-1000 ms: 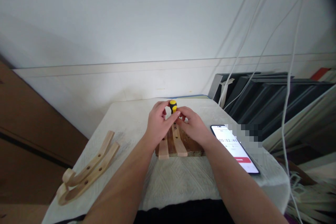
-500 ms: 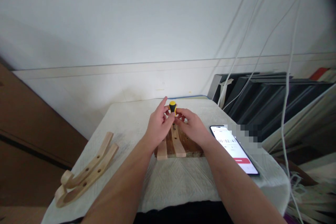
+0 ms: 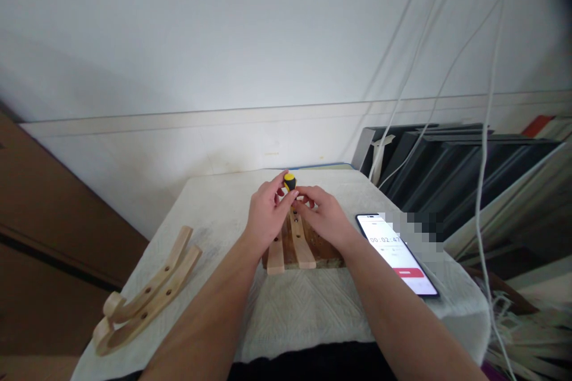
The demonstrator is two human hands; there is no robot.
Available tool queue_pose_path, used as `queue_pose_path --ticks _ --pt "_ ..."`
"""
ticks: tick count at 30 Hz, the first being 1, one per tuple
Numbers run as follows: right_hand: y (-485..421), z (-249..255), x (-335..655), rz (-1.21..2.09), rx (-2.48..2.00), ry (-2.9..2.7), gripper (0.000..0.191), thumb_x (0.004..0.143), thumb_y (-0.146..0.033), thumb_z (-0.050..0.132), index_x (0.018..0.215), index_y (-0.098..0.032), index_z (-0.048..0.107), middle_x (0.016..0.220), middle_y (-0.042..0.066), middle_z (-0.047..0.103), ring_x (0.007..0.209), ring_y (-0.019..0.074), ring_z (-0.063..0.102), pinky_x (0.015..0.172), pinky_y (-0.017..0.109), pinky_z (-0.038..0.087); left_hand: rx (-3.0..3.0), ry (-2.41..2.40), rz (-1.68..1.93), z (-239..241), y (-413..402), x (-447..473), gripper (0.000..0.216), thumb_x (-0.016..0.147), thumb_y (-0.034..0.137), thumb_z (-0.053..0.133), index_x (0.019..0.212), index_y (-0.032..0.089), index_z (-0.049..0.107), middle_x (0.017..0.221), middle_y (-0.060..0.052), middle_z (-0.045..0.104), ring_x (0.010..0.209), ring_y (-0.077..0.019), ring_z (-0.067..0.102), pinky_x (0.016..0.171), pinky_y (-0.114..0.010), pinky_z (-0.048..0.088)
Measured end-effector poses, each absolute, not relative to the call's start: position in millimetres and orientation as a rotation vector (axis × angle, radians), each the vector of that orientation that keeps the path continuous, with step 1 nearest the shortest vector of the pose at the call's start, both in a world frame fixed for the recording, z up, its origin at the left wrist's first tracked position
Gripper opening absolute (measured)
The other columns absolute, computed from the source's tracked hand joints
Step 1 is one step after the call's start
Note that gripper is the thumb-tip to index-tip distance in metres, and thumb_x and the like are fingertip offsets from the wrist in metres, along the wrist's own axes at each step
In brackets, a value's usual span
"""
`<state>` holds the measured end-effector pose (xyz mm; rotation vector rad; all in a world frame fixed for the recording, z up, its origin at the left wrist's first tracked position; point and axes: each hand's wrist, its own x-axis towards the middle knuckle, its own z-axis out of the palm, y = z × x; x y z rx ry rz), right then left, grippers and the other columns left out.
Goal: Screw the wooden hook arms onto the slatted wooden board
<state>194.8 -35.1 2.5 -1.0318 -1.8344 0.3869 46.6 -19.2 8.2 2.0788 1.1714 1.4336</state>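
My left hand is pinched round a short screwdriver with a yellow and black handle, held upright over a dark wooden board. Two pale wooden hooks lie on that board, pointing toward me. My right hand rests closed on the board beside the screwdriver shaft, fingertips near the tip; what it pinches is hidden.
Two more curved wooden hooks with holes lie at the left of the white cloth-covered table. A phone with a running timer lies to the right. Dark panels and hanging white cables stand at the right.
My left fingers have shifted round the screwdriver handle, the forefinger lifting and closing again. The handle has dipped slightly. The right hand has stayed in place.
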Motion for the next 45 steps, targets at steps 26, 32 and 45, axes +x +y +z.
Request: queue_pose_path --ticks 26,32,45 --pt "-30.4 -2.2 190.6 0.413 -1.127 -1.718 0.016 0.068 -0.016 0.054 0.084 -0.019 0.057 0.081 0.003 0.062 0.075 0.0176 0.056 0.071 0.033 0.044 2.262 1.301 1.464 16.3 -31.6 53.1 0.017 0.077 0.03 0.065 0.089 0.017 0.065 0.081 -0.004 0.066 0.076 -0.0163 0.056 0.067 -0.028 0.043" --pt "-37.4 5.0 192.6 0.437 -1.086 -1.762 0.028 0.071 -0.019 0.054 0.098 -0.018 0.061 0.091 0.005 0.066 0.077 0.0171 0.056 0.072 0.032 0.044 2.348 1.216 1.341 19.4 -27.8 48.6 0.015 0.082 0.03 0.059 0.086 0.018 0.066 0.078 -0.003 0.065 0.077 -0.0166 0.056 0.069 -0.029 0.044" --pt "-27.7 -4.2 192.0 0.467 -1.085 -1.748 0.025 0.066 -0.012 0.05 0.089 -0.019 0.058 0.082 0.003 0.062 0.071 0.0154 0.054 0.065 0.029 0.043 2.437 1.308 1.398 16.9 -30.5 50.5 0.023 0.081 0.027 0.06 0.102 0.017 0.059 0.089 -0.006 0.064 0.085 -0.0198 0.055 0.077 -0.033 0.045"
